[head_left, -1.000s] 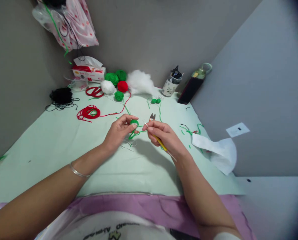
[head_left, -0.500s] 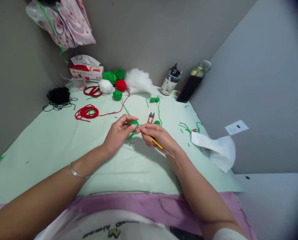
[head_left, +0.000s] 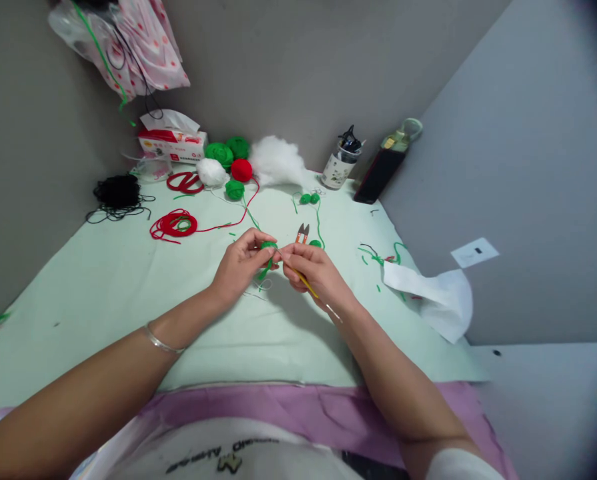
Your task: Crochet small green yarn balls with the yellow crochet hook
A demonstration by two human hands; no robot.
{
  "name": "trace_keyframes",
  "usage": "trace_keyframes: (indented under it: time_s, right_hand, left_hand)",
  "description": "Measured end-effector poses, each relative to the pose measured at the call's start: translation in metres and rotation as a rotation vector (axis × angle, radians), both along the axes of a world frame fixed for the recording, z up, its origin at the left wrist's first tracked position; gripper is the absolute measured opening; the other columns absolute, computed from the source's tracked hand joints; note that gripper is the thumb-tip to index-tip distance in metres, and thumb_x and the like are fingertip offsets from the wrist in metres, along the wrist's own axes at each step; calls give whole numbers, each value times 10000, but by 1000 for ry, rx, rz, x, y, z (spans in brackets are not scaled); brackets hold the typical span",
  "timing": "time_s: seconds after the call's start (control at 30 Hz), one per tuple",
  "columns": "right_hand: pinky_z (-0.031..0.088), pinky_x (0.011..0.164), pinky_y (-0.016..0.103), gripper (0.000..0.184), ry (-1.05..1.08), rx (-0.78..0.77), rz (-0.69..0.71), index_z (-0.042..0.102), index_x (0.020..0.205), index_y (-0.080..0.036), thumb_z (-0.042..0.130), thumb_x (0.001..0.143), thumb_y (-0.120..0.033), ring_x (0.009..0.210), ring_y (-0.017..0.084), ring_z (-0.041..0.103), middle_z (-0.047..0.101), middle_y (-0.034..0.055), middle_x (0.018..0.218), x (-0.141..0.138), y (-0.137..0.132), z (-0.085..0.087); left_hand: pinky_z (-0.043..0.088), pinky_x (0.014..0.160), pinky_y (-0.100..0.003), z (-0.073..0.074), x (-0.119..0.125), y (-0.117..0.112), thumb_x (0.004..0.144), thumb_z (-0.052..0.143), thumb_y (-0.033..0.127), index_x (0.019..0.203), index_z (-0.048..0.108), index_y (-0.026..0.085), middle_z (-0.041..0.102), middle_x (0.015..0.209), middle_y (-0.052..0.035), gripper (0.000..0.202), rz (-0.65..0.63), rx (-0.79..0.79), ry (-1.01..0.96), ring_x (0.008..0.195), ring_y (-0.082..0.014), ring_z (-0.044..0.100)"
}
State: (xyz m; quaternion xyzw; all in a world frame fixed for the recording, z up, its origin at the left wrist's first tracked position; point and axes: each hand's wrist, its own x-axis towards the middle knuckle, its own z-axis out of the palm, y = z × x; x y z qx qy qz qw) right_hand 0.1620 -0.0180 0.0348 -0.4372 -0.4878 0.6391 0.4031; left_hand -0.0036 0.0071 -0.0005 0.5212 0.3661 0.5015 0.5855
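My left hand (head_left: 241, 265) is pinched round a small green crochet piece (head_left: 267, 247) above the pale green table (head_left: 103, 280), with green yarn trailing down from it. My right hand (head_left: 312, 270) is closed on a yellow-handled crochet hook (head_left: 308, 285) whose metal tip touches the green piece. The two hands meet at the middle of the table. Small orange thread snips (head_left: 302, 233) lie just beyond my right hand. A silver bangle (head_left: 162, 342) circles my left wrist.
At the back lie green, red and white yarn balls (head_left: 231, 163), white stuffing (head_left: 277, 162), a tissue box (head_left: 173, 142), red scissors (head_left: 185, 181), a red cord coil (head_left: 174, 224) and black yarn (head_left: 118, 193). A jar (head_left: 342, 163), a dark bottle (head_left: 381, 172) and white paper (head_left: 435, 293) sit right.
My right hand has moved left, closing the gap to my left hand, so the hook tip now touches the green piece. The view has shifted slightly.
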Motion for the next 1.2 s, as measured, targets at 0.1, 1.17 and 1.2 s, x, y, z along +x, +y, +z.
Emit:
trace_keyframes:
  time_s: [0.1,1.17,1.2]
  right_hand:
    - [231,480,240,187,-177,166,-51,634,808,-182,615,917,-333,487,77,323,450,-72,541,-7,-10,2]
    - [174,381,178,196,201,-165,200,684,890,-163,706,877,-357,401,40,216,437,-101,494,5,6,-8]
    - [174,381,178,197,199,-165,192,686,890,-162,705,877,-357,401,39,213,435,-101,494,5,6,-8]
  left_hand:
    - [540,607,-259,1,2,1,773,727,260,859,633,199,660,722,36,141,10,-11,8,645,-132,644]
    - [446,633,-279,3,-8,3,756,743,226,963,724,193,667,676,20,210,74,119,134,649,-149,584]
    - [444,635,-280,3,-7,2,752,742,223,959,723,196,668,674,20,210,75,119,141,654,-150,584]
